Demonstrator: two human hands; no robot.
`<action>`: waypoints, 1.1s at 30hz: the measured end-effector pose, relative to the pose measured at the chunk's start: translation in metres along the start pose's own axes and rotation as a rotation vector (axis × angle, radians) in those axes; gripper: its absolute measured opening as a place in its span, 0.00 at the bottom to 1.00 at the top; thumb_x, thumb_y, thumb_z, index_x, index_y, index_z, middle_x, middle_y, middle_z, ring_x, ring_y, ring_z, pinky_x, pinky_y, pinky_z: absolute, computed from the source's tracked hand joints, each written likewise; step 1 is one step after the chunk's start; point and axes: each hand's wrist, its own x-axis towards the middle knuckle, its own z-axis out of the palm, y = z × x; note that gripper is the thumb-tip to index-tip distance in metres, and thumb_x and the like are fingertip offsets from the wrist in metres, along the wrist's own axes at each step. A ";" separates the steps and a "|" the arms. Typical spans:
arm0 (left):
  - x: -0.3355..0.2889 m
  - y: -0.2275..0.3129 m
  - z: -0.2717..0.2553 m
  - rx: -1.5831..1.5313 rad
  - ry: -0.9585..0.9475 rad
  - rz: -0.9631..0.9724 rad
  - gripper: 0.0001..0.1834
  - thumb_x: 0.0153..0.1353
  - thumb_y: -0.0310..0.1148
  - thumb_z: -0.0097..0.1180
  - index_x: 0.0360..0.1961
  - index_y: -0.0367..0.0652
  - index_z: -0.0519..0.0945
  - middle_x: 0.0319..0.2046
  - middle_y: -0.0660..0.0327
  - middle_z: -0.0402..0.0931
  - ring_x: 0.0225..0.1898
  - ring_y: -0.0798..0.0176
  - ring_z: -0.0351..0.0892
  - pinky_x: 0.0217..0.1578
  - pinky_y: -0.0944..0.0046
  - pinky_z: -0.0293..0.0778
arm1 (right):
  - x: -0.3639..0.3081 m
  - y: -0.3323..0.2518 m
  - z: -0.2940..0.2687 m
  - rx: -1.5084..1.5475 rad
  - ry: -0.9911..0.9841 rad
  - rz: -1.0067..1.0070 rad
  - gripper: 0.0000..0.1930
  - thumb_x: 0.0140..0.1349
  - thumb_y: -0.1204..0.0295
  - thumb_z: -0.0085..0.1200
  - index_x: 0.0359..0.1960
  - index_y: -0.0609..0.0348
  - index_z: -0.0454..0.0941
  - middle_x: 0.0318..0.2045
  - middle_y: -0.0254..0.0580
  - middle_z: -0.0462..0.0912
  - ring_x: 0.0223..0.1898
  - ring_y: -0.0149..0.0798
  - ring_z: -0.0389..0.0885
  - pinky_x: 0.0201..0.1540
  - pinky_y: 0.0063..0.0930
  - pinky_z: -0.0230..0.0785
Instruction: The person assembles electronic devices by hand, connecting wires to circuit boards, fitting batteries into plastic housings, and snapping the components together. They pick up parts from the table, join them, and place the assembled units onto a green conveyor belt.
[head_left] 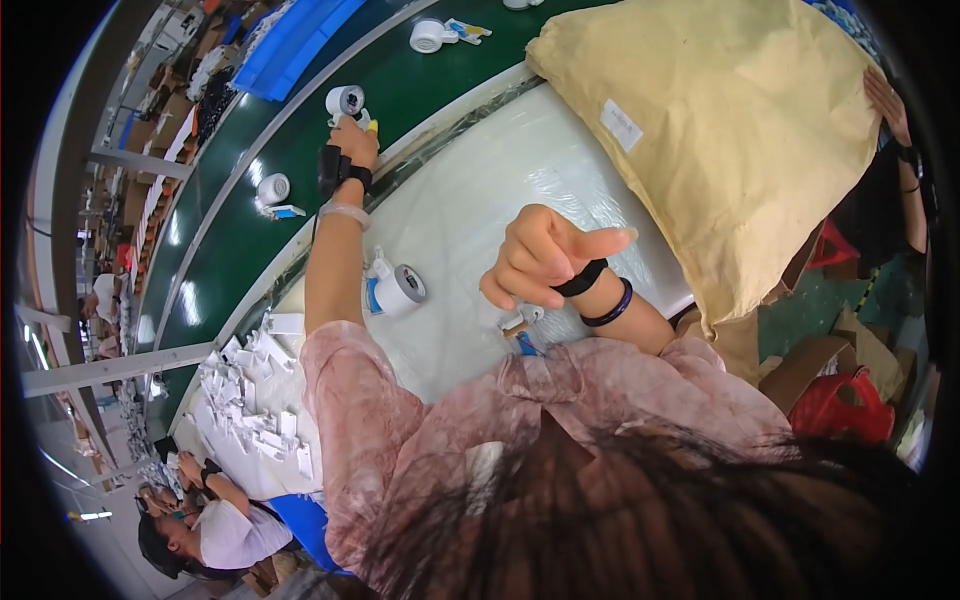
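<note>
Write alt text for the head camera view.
A person's left hand reaches over a green conveyor belt to a white cylindrical device, while the loosely curled right hand hovers above a plastic-covered surface. Nearby are more white devices, a pile of white parts and a large tan sack.

Device (347, 99) at left fingers (350, 137): was white with a black middle
Conveyor belt (290, 155): was deep green
Tabletop (440, 190): was milky white
Tabletop device (397, 292): was white, grey-faced
Big sack (720, 120): was pale yellow-tan, its label (622, 125) white
Sleeve (355, 390): was mottled dusty pink and white
Small parts (250, 395): were plain white
Tray (290, 45): was bright blue
</note>
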 end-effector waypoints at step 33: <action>-0.104 0.013 -0.191 -0.712 -0.098 0.328 0.22 0.52 0.35 0.64 0.46 0.40 0.73 0.32 0.54 0.79 0.26 0.56 0.79 0.30 0.62 0.74 | 0.026 0.003 -0.004 -1.838 0.630 0.269 0.16 0.65 0.72 0.56 0.53 0.62 0.75 0.46 0.38 0.81 0.49 0.33 0.78 0.53 0.29 0.68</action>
